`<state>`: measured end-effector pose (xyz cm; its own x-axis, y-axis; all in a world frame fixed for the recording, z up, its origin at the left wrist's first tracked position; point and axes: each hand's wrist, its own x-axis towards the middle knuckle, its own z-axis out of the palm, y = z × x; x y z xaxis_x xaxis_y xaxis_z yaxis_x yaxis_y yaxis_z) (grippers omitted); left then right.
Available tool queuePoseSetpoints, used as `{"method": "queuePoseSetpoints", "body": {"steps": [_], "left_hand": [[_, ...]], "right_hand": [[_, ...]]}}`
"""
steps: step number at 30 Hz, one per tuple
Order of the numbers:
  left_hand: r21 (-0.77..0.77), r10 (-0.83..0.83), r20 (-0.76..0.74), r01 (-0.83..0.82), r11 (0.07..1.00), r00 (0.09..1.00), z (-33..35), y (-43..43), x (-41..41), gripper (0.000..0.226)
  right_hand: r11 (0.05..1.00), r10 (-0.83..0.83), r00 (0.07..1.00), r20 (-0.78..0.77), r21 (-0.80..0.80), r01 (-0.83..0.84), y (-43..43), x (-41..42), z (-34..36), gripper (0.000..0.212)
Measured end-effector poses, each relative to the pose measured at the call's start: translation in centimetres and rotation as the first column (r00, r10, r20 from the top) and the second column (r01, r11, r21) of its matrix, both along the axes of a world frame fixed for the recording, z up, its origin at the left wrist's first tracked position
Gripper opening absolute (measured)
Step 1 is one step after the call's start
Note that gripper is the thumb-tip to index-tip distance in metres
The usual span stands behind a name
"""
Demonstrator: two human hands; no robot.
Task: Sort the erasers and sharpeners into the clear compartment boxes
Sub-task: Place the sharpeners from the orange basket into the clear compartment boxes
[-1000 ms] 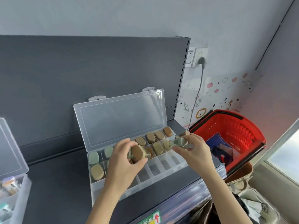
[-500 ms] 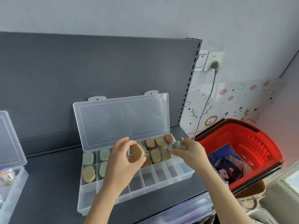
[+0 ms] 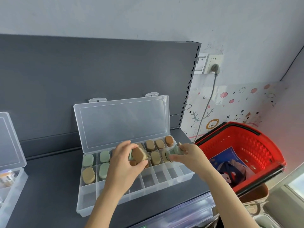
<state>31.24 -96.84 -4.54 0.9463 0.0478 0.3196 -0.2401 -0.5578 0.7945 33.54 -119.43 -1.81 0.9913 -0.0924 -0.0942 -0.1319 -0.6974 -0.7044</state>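
Erasers (image 3: 150,145) are judged light, rubbery and grippy (unlikely to slip), best pinched across the long sides. A brown-topped stack (image 3: 137,155) is gripped by the left hand (image 3: 123,167) over the clear compartment box (image 3: 164,176); at 3 o'clock, a green piece (image 3: 174,152) is pinched by the right hand (image 3: 190,157).

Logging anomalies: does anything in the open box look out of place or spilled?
Nothing spilled. One tan piece sits in the leftmost middle-row compartment of the clear box, beside green pieces; other tan ones lie further right.
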Motion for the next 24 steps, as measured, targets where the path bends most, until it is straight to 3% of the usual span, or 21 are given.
{"method": "queuePoseSetpoints", "body": {"steps": [5, 18, 24], "left_hand": [[0.015, 0.001, 0.011, -0.001, 1.000, 1.000, 0.4, -0.3, 0.3, 0.044], [0.023, -0.039, 0.026, 0.039, 0.999, 0.999, -0.1, -1.4, 0.7, 0.045], [0.036, -0.056, 0.028, 0.055, 0.998, 0.998, -0.2, -1.9, 0.9, 0.044]], "right_hand": [[0.997, 0.056, 0.998, -0.005, 0.053, -0.055, -1.1, -0.7, 0.1, 0.028], [0.985, 0.097, 0.993, 0.068, -0.147, -0.087, -3.3, -1.5, -1.0, 0.042], [0.978, 0.064, 0.994, 0.092, -0.205, -0.044, -3.4, -1.6, -1.6, 0.033]]}}
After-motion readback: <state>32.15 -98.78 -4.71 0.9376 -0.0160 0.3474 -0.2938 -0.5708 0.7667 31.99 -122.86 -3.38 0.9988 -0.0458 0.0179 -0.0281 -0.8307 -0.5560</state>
